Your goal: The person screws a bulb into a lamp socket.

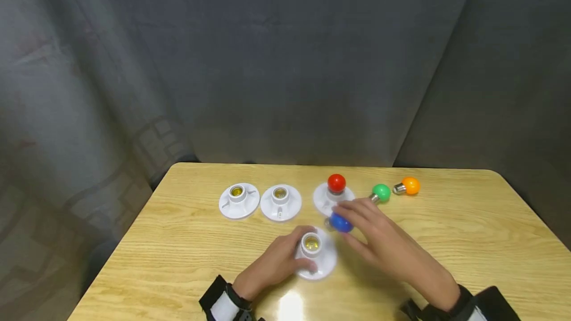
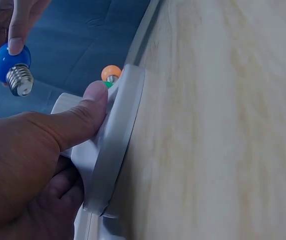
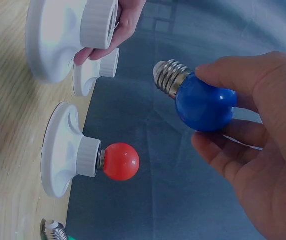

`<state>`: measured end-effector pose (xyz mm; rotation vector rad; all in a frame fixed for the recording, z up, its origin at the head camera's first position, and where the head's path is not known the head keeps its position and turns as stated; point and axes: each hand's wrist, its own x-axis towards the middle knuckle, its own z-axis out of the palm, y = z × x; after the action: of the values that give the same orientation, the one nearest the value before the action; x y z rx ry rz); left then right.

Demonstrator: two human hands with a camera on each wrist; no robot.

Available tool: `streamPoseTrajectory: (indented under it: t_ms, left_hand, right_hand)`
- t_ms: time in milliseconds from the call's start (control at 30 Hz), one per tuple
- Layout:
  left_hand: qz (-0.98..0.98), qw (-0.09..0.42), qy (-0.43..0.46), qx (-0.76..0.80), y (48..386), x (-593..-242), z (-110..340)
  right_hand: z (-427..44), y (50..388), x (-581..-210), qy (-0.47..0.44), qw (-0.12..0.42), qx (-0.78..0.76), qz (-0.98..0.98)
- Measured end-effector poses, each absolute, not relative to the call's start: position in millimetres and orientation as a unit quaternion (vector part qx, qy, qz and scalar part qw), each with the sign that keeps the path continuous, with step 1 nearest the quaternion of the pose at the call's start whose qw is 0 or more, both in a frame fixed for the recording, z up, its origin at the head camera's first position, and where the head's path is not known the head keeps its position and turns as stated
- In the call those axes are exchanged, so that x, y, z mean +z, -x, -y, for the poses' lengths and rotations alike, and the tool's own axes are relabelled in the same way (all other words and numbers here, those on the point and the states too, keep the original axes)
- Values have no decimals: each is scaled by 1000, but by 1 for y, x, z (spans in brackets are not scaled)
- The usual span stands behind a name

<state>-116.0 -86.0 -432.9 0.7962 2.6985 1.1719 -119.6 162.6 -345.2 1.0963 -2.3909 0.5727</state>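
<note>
Blue bulb [image 1: 341, 223], probably light, slick and fragile: hold gently by the globe [image 3: 205, 107], threaded base [image 3: 172, 78] clear. Right hand [image 1: 374, 237] pinches it above the surface [image 1: 178, 241], near the white socket [image 1: 328, 256]; left hand [image 1: 280, 260] grips that socket.

A round blue bulb [image 3: 205, 105] with a silvery threaded base is held in the air by the right hand [image 1: 373, 232], tilted, base leftward in the head view. Near it, the left hand [image 1: 283, 255] grips a white lamp socket [image 1: 323, 257], disc-shaped below, its raised collar facing up around a brassy inside.
</note>
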Motion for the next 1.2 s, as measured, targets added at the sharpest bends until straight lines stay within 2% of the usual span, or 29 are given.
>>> streamPoseTrajectory:
  t_ms: [233,500,867,1200]
  left_hand:
    - [-876,77,-262,398,123,-431,78]
    - [-874,79,-273,394,129,-433,68]
    - [-869,101,-257,411,132,-432,56]
    - [-871,107,-260,403,135,-432,51]
  right_hand:
    - [-158,125,-345,-404,192,202,871]
    - [-152,128,-339,-414,151,194,876]
    - [-154,136,-327,-403,46,215,888]
    - [-156,140,-331,-416,20,214,883]
